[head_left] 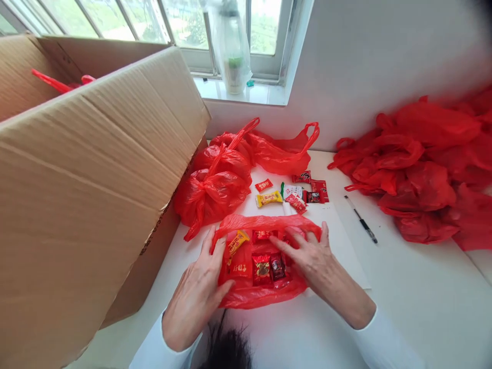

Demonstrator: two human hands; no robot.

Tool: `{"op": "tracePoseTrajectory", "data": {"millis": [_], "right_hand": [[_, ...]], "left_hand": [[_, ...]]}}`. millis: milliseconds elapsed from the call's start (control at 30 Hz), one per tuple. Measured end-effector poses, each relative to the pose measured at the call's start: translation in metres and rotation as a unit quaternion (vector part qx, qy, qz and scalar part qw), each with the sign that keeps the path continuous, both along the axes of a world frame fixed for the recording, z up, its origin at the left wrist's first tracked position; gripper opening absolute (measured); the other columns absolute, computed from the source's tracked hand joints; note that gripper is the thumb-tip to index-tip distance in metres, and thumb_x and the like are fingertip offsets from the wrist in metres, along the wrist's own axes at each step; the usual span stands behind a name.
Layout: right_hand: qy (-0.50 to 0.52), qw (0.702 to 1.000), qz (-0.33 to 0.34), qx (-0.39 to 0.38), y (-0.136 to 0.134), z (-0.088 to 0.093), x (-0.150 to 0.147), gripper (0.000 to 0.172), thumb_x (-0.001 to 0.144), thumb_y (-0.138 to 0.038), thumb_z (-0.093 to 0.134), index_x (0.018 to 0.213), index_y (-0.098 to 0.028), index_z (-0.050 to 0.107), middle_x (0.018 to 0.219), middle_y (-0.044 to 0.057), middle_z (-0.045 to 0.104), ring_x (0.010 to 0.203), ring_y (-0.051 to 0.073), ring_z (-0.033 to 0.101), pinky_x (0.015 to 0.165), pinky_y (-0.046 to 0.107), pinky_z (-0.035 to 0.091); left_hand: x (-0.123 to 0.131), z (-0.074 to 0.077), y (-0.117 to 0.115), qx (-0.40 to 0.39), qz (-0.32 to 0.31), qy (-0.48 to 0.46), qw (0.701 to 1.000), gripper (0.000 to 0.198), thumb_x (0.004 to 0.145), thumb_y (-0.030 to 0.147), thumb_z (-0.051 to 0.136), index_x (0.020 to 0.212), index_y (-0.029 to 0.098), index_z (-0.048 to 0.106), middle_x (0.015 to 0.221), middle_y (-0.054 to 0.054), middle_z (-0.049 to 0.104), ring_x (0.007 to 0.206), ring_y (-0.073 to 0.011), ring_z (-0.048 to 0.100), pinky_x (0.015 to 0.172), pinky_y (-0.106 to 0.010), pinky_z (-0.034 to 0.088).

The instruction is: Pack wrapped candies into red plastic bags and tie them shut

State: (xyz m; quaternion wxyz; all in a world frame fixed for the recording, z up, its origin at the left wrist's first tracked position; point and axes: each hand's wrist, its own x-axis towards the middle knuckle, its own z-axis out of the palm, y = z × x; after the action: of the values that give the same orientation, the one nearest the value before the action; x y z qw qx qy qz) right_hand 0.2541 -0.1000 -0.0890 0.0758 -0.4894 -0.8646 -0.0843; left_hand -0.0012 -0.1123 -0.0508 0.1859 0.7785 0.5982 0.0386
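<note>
A red plastic bag (246, 297) lies spread on the table in front of me, its mouth facing up. Inside it are several wrapped sweets, among them a yellow one (237, 242), a red one with gold (262, 269) and a dark red one (277, 266). My left hand (198, 292) rests against the bag's left rim, fingers stretched and thumb apart. Over the right part of the bag, my right hand (311, 256) has its fingers spread, touching sweets there; its fingertips partly cover them. Beyond the bag lie more loose sweets, including a yellow packet (269, 199) and a red packet (320, 189).
A large cardboard box (96, 179) stands at the left. Filled, knotted red bags (215, 189) sit beside it, near another red bag (282, 151). At the right are a pen (361, 220) and a heap of red bags (426, 164). A window sill (265, 95) is behind.
</note>
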Motion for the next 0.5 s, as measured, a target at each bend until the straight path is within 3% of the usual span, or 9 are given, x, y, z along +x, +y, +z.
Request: {"op": "tracePoseTrajectory", "data": {"millis": [67,133,200,367,500], "right_hand": [[0.011,1.000,0.010,-0.005,0.001,0.000,-0.004,0.040,0.086,-0.018,0.056,0.123,-0.034,0.056,0.124,0.010,0.059,0.095,0.026,0.057,0.099,0.071,0.025],[0.011,1.000,0.007,-0.009,0.002,0.001,-0.007,0.024,0.084,-0.013,0.058,0.100,-0.029,0.064,0.123,0.008,0.059,0.095,0.025,0.057,0.102,0.070,0.022],[0.008,1.000,0.003,-0.002,0.003,0.001,-0.006,0.020,0.080,-0.007,0.059,0.087,-0.025,0.063,0.123,0.008,0.059,0.097,0.025,0.056,0.104,0.070,0.018],[0.060,0.997,0.021,0.036,0.005,0.003,0.003,0.020,0.082,-0.006,0.057,0.085,-0.025,0.064,0.116,0.004,0.065,0.101,0.024,0.057,0.108,0.069,0.007],[0.097,0.994,0.017,0.043,0.005,0.011,0.007,0.028,0.088,-0.003,0.047,0.096,-0.024,0.065,0.101,0.002,0.070,0.095,0.020,0.060,0.110,0.066,0.006]], "left_hand": [[-0.005,-0.010,0.001,0.032,-0.004,-0.007,0.999,0.073,0.081,0.014,0.055,0.144,0.023,0.019,0.155,-0.018,0.020,0.134,-0.0328,0.041,0.101,-0.046,0.047],[-0.010,-0.020,0.003,0.072,-0.007,-0.007,0.997,0.074,0.084,0.019,0.055,0.146,0.023,0.015,0.155,-0.018,0.020,0.135,-0.0328,0.039,0.102,-0.047,0.046],[-0.013,-0.027,0.003,0.104,-0.015,-0.001,0.994,0.075,0.085,0.023,0.054,0.147,0.023,0.011,0.154,-0.019,0.022,0.136,-0.0330,0.037,0.103,-0.048,0.045],[-0.014,-0.029,0.002,0.121,-0.029,0.001,0.992,0.076,0.088,0.023,0.050,0.149,0.025,0.005,0.154,-0.020,0.022,0.137,-0.0317,0.036,0.101,-0.046,0.047],[-0.012,-0.025,0.003,0.116,-0.024,-0.020,0.993,0.074,0.088,0.023,0.050,0.149,0.027,0.008,0.155,-0.017,0.021,0.138,-0.0291,0.035,0.104,-0.044,0.045]]}}
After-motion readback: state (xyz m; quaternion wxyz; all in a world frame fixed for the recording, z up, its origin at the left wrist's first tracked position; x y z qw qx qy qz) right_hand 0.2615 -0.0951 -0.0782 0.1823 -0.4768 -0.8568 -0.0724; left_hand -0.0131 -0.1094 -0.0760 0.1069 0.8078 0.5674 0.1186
